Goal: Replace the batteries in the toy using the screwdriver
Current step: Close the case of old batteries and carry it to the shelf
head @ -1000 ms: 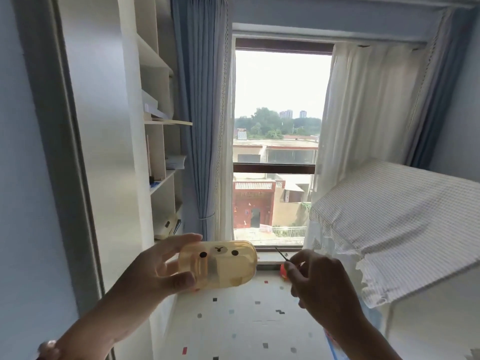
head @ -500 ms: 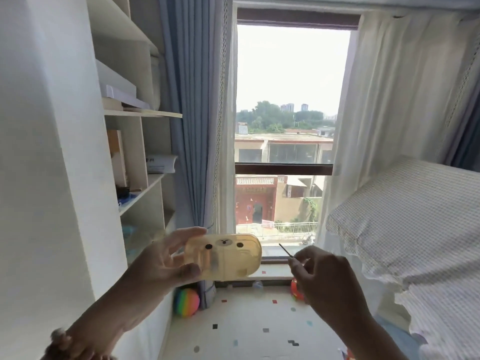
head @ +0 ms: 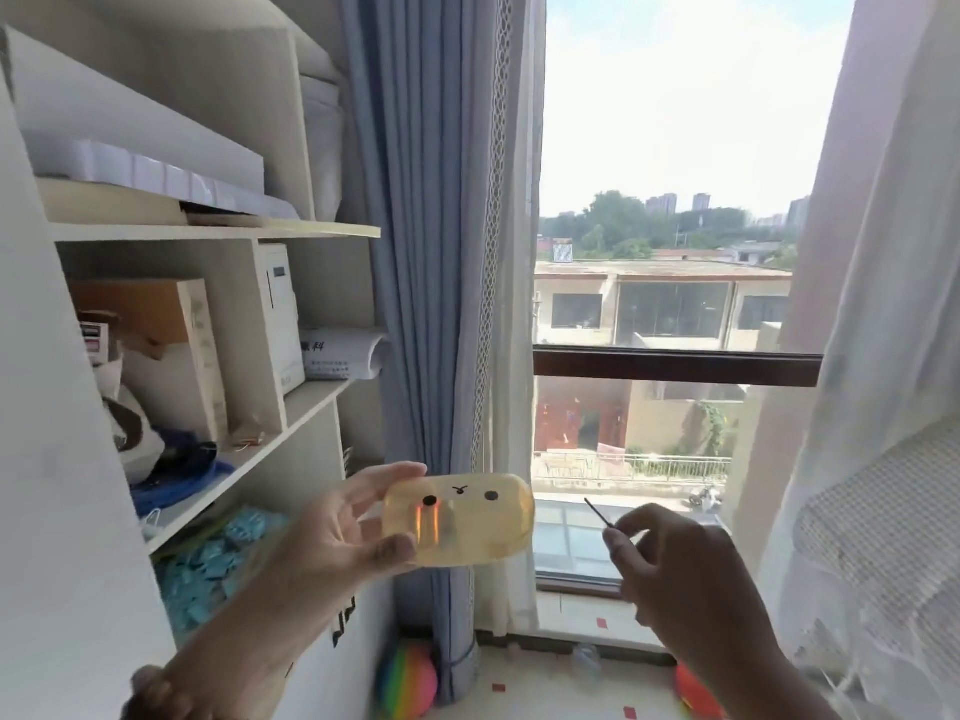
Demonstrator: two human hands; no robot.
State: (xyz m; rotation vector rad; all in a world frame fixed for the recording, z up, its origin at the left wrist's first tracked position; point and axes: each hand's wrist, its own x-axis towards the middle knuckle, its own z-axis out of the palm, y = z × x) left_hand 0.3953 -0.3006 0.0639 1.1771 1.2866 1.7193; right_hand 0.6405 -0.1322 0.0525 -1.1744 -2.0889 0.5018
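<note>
My left hand (head: 332,532) holds up a yellow translucent capsule-shaped toy (head: 467,519) with a small drawn face, thumb below and fingers behind its left end. To its right, my right hand (head: 675,574) is closed around a screwdriver (head: 597,511). Only the thin dark shaft shows, pointing up and left toward the toy; the handle is hidden in my fist. A gap separates the tip from the toy. Both are held in the air in front of the window.
A white shelf unit (head: 208,233) with boxes, papers and a blue bag stands at the left. A blue curtain (head: 431,304) hangs beside the window. A rainbow ball (head: 408,678) lies on the floor. White fabric (head: 883,511) hangs at the right.
My view has moved closer to the shelves and window. Both hands have stayed raised with the toy and screwdriver, and the toy has tilted slightly.
</note>
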